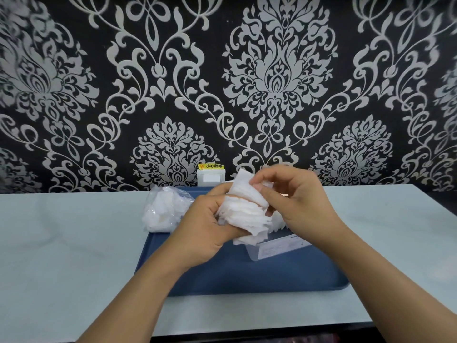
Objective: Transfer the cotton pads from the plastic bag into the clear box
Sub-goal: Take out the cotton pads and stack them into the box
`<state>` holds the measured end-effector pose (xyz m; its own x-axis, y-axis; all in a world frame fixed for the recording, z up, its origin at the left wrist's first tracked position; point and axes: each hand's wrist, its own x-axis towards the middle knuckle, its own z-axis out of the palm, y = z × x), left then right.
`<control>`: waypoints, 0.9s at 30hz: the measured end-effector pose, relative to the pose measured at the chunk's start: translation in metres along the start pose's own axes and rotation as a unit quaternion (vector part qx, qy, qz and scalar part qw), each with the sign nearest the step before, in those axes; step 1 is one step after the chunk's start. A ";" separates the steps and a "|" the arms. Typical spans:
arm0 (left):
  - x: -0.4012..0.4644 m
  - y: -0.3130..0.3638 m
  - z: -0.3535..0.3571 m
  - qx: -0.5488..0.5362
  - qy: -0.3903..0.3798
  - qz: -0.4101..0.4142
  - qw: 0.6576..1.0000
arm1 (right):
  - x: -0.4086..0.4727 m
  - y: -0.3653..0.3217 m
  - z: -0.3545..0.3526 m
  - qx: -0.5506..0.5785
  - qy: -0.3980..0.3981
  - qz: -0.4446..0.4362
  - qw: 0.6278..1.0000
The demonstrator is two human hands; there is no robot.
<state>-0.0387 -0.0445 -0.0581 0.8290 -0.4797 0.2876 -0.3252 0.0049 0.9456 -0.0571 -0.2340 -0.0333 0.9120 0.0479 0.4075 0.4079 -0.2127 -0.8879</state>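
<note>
Both hands meet over the blue tray (222,280), and the reason seems plain: the left hand (206,230) cups a thick, fanned stack of cotton pads (243,214) from below and the side, its fingers closed around the bundle, while the right hand (294,203) pinches the top of the same stack between thumb and fingertips, likely squaring it up so it will slide in cleanly. They hold it directly above the clear box (274,248), which sits on the tray at about four o'clock from the bundle, so only a short drop remains. The box looks to have pads standing in it already, though the right hand hides most of its opening. The plastic bag (164,210) lies at nine o'clock from the hands, at the tray's far left corner and partly on the pale desk (61,243), and it is well filled, so I would judge the job partway done. The pads are white, thin, soft and slightly ragged at the edges, splaying unevenly; loose ones could easily slip free.
</note>
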 end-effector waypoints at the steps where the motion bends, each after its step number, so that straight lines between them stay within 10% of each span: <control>1: 0.000 0.001 0.000 -0.009 0.005 -0.001 1.000 | -0.001 -0.001 -0.001 0.010 -0.022 0.009 1.000; 9: -0.003 0.005 -0.001 -0.040 -0.031 -0.028 0.998 | 0.000 0.005 -0.006 0.023 -0.093 0.094 0.991; 17: -0.009 0.020 -0.015 -0.321 -0.032 -0.168 0.932 | -0.001 0.012 -0.008 -0.060 -0.137 0.037 0.988; 27: -0.005 0.023 -0.010 -0.290 0.041 -0.191 0.937 | -0.002 0.012 -0.013 -0.048 -0.132 0.024 0.990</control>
<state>-0.0458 -0.0333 -0.0364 0.8748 -0.4741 -0.0997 0.2834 0.3337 0.8991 -0.0552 -0.2491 -0.0418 0.9148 0.2868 0.2843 0.3700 -0.3127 -0.8748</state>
